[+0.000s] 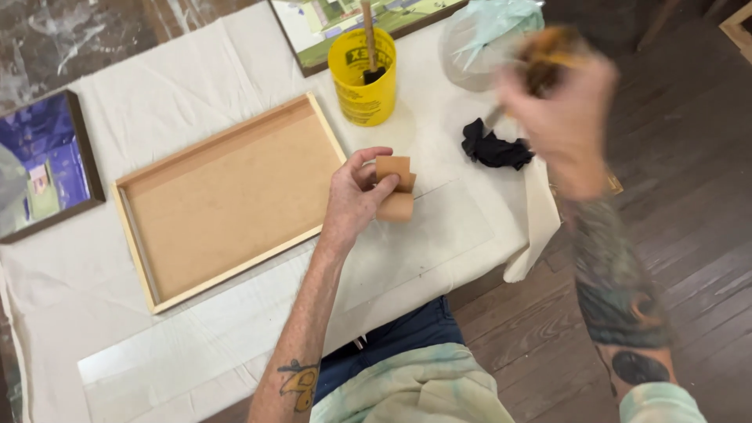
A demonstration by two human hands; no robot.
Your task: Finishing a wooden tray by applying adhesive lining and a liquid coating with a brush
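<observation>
Left hand (354, 197) pinches folded tan sandpaper (395, 188), long axis running away from the person; right hand (558, 102) blurred, grip unclear.

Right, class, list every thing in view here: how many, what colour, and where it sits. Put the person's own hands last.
Wooden tray frame: one, pale wood, table centre.
Yellow cup: one, behind the tray, a brush handle standing in it.
Black rag: one, crumpled, right part of table.
Framed pictures: two, one purple at left, one green at top.
Cloth: one, off-white, covering the table.
Left hand: pinching a folded tan sheet.
Right hand: raised, blurred, holding something unclear.
</observation>
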